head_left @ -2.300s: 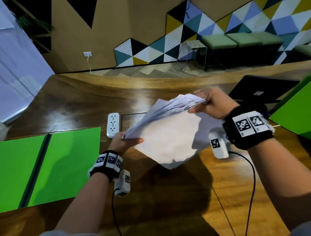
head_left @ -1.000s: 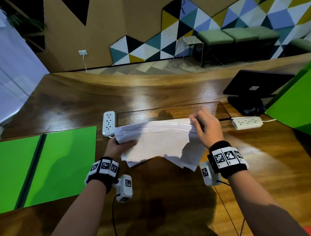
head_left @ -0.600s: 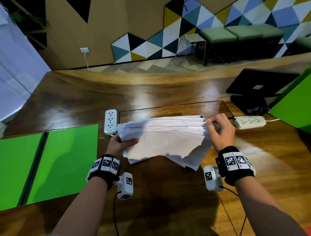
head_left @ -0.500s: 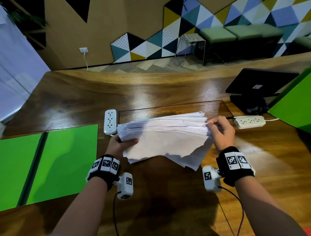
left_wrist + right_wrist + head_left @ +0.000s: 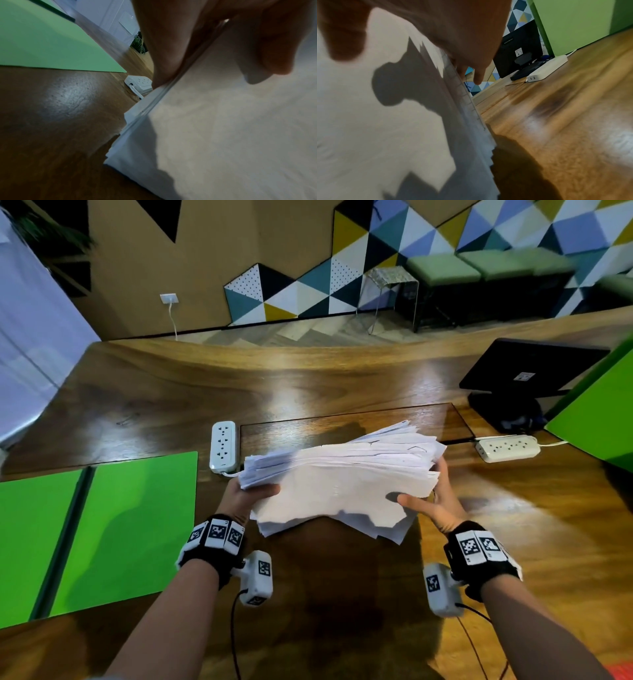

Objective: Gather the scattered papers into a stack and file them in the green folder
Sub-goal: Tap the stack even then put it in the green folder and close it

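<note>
Both hands, left hand [image 5: 245, 498] and right hand [image 5: 433, 505], grip the gathered paper stack [image 5: 342, 484], apparently uneven; filing in the open green folder [image 5: 102, 529], left of it, remains.

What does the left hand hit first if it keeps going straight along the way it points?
Judging from the head view, the left hand, gripping the paper stack, points away from the person toward the white power strip lying just beyond it. That likely comes first, though depth is uncertain.

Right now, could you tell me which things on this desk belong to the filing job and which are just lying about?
Job:
paper stack, gripped by left hand and right hand
green folder, open

Lying about:
near power strip
far power strip
black monitor
</note>
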Available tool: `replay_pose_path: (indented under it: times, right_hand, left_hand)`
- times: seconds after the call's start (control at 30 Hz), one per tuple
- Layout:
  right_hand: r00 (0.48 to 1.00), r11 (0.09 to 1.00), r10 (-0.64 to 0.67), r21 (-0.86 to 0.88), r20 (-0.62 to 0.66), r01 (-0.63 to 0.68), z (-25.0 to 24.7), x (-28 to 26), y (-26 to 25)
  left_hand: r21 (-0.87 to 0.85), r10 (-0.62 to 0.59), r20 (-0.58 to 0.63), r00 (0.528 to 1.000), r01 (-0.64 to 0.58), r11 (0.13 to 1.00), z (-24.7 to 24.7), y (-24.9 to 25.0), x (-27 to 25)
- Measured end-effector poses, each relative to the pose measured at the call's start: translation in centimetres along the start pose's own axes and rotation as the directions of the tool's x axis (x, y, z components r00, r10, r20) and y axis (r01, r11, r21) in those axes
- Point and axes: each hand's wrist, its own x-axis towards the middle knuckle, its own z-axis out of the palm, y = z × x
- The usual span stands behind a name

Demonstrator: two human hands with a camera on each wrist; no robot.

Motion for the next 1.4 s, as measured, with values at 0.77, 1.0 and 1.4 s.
replay_pose_path:
  times: [0.77, 1.0, 1.4]
  right_hand:
    - [0.984, 0.940, 0.095, 0.340, -0.148, -0.039, 2.5, 3.3, 1.5]
    - [0.954, 0.976, 0.060, 0.216, -0.295, 0.005, 3.3, 2.9, 0.3]
    - [0.883, 0.958, -0.080, 0.210, -0.463, 0.197, 4.4, 2.4, -0.9]
  left_hand:
    - [0.112, -0.041, -0.265, 0.963, 0.073, 0.991, -0.5, -0.7, 0.2]
    - [0.288, 0.055, -0.277, 0.959, 0.029, 0.957, 0.4, -1.2, 0.4]
    - [0.085, 0.164, -0.318, 0.934, -0.144, 0.986, 3.3, 0.4, -0.9]
